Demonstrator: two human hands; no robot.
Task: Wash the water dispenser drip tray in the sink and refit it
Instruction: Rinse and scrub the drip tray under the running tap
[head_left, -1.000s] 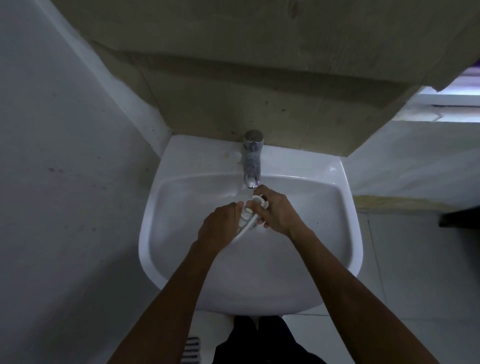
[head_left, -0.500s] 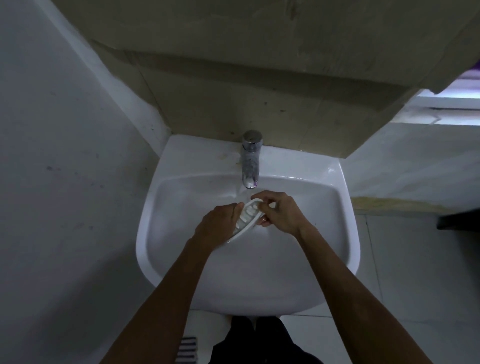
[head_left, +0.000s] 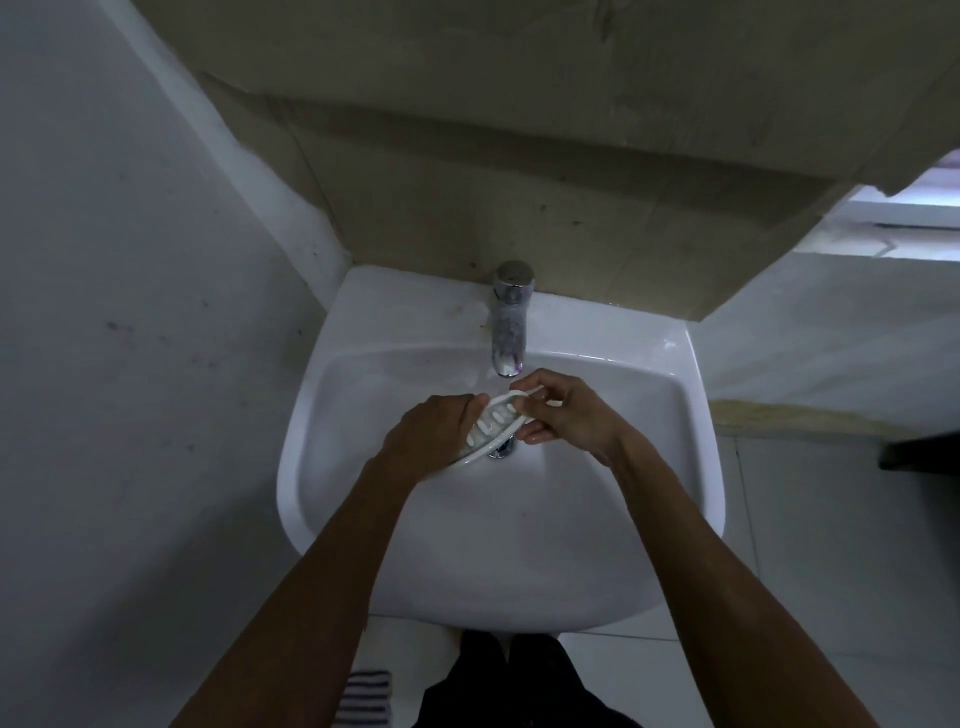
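1. I am standing at the white sink (head_left: 691, 415), fixed against a wall; everything below is placed relative to its tap (head_left: 510, 322).
2. My left hand (head_left: 431, 434) is curling closed around the near-left end of the drip tray (head_left: 491, 423), just below the tap spout and over the basin.
3. My right hand (head_left: 563, 410) is pinching the tray's far end, fingers closed on its rim, directly under the spout.
4. The tray, white and slotted, is being held tilted above the drain (head_left: 501, 449); I cannot tell whether water is running.
5. Risks, as I judge them: wet plastic could be slipping from my pinch and dropping into the basin; twisting between both hands could be cracking the thin slotted grille; dim light could be hiding leftover grime.
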